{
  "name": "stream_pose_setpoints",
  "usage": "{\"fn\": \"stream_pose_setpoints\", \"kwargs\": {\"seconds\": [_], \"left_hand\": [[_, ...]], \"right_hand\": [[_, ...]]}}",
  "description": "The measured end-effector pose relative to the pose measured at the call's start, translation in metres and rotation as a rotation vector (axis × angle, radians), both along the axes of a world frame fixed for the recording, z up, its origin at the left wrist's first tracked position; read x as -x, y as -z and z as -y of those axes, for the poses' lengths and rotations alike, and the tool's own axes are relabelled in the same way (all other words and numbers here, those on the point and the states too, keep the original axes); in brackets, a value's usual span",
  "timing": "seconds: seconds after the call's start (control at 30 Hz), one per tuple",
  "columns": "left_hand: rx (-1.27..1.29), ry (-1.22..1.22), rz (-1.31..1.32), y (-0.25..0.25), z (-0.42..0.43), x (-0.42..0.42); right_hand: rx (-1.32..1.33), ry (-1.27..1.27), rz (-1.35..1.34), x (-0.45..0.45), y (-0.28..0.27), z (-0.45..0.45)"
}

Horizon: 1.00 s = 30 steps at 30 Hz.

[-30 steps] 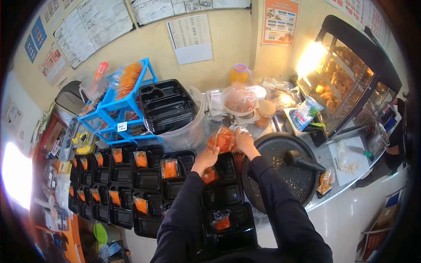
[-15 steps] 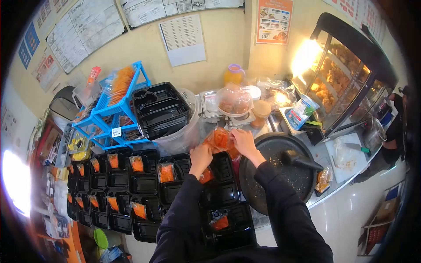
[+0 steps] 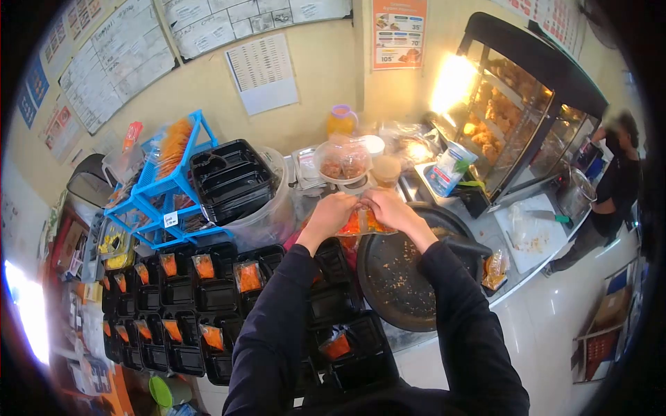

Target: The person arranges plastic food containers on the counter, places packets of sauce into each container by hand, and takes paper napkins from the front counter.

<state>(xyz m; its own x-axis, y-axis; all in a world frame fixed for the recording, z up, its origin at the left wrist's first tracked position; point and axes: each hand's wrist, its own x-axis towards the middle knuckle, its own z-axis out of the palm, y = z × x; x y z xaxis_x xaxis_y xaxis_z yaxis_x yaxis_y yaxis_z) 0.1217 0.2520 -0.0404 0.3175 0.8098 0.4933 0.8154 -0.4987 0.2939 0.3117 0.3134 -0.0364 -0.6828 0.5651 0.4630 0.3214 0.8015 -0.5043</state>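
Observation:
My left hand (image 3: pixel 331 218) and my right hand (image 3: pixel 390 211) are close together, fingers closed on the top edge of a clear plastic bag (image 3: pixel 361 223). Orange-red contents show through the bag, partly covered by my hands. Below and to the left lie rows of black compartment trays (image 3: pixel 182 295), many with a small orange sachet (image 3: pixel 248 276) in one compartment. Another sachet (image 3: pixel 337 345) rests in the tray nearest my body. Just under my right forearm is a wide dark stone mortar (image 3: pixel 392 277) with crumbs in it and a pestle (image 3: pixel 463 247) across its rim.
A blue rack (image 3: pixel 156 187) and stacked black trays (image 3: pixel 232 182) on a clear tub stand at back left. Behind my hands is a bowl (image 3: pixel 343 163). A lit display case (image 3: pixel 517 111) and a white cutting board (image 3: pixel 533 225) are at right, near another person (image 3: pixel 610 180).
My hands have come together on the bag and raised its edge. The view has shifted right, and the person at the right shows more fully.

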Motion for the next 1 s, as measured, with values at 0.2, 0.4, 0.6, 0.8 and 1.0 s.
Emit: {"fn": "stream_pose_setpoints", "kwargs": {"seconds": [0.2,0.4,0.6,0.8,1.0], "left_hand": [[-0.124,0.07,0.169,0.001,0.001,-0.025],[0.363,0.269,0.078,-0.034,0.01,-0.032],[0.603,0.24,-0.005,-0.016,0.014,-0.052],[0.22,0.344,0.292,-0.021,0.031,-0.066],[0.676,0.345,0.118,-0.03,0.024,-0.069]], "right_hand": [[0.458,0.001,-0.153,-0.021,0.021,-0.014],[0.547,-0.241,0.358,-0.061,-0.018,-0.008],[0.598,-0.332,0.466,-0.076,-0.015,0.002],[0.877,-0.237,0.155,-0.096,-0.02,0.018],[0.625,-0.154,0.692,-0.095,-0.054,0.027]]}}
